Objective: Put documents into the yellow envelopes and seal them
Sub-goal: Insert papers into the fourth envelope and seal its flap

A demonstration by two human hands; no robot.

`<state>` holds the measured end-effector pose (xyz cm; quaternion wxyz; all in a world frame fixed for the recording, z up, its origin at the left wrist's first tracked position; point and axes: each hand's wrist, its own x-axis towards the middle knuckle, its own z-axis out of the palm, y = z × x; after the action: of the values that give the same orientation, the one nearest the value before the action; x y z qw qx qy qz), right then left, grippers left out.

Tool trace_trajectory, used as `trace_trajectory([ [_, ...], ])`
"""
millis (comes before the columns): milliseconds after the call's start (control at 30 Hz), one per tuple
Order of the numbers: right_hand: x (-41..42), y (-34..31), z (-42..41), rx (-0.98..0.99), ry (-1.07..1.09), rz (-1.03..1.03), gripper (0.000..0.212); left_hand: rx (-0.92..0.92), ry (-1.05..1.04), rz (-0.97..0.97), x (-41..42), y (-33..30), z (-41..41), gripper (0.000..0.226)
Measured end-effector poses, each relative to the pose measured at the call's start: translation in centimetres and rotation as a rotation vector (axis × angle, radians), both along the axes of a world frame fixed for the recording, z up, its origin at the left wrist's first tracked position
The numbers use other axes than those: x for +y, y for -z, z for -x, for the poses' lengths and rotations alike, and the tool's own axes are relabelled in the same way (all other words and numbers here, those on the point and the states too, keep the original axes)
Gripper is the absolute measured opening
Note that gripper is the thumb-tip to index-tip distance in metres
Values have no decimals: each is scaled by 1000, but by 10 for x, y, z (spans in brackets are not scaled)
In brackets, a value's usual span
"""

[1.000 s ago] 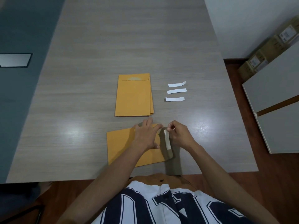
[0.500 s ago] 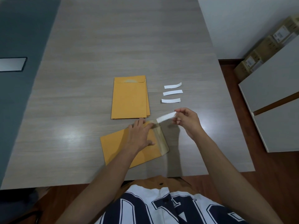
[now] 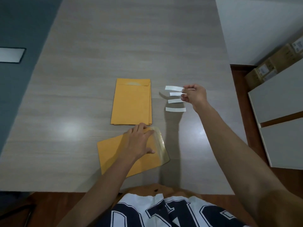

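- Head view: a yellow paper envelope [image 3: 118, 154] lies flat on the grey wood-grain table [image 3: 114, 46], near the table's front edge and slightly askew, its long axis running left to right.
- Its open flap [image 3: 161, 145], with a glossy adhesive band showing, points to the right.
- The left hand [image 3: 139, 141] rests palm down on this envelope beside the flap, fingers spread and fairly straight, pressing it to the table.
- The right hand [image 3: 195, 95] is raised well beyond the flap, further back and to the right, pinching a white paper strip [image 3: 173, 88] by its right end between thumb and fingers.
- Three more white strips [image 3: 175, 109] lie in a row under that hand on the table, and the held one hangs above the far end of the row.
- A neat stack of yellow envelopes [image 3: 131, 104] sits just behind the near envelope, long axis pointing away from the person, flaps at the far end.
- Judged from this layout, the strip is about to be dropped with the others, then the flap folded leftward over the envelope; the left hand is nearer the flap, while the right must come back down towards it.
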<state>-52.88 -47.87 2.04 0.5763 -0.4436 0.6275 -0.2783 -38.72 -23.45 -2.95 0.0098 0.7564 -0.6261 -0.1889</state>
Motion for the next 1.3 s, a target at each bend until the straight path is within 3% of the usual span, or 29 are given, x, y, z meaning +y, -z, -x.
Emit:
trace_trajectory([
  [367, -73, 28, -18, 417, -61, 105, 25, 7, 26, 27, -8, 7, -3, 84],
  [900, -50, 33, -9, 454, -52, 177, 16, 15, 22, 15, -9, 6, 0, 87],
  [1300, 90, 24, 22, 436, -191, 291, 9, -50, 7, -23, -8, 3, 6, 86],
])
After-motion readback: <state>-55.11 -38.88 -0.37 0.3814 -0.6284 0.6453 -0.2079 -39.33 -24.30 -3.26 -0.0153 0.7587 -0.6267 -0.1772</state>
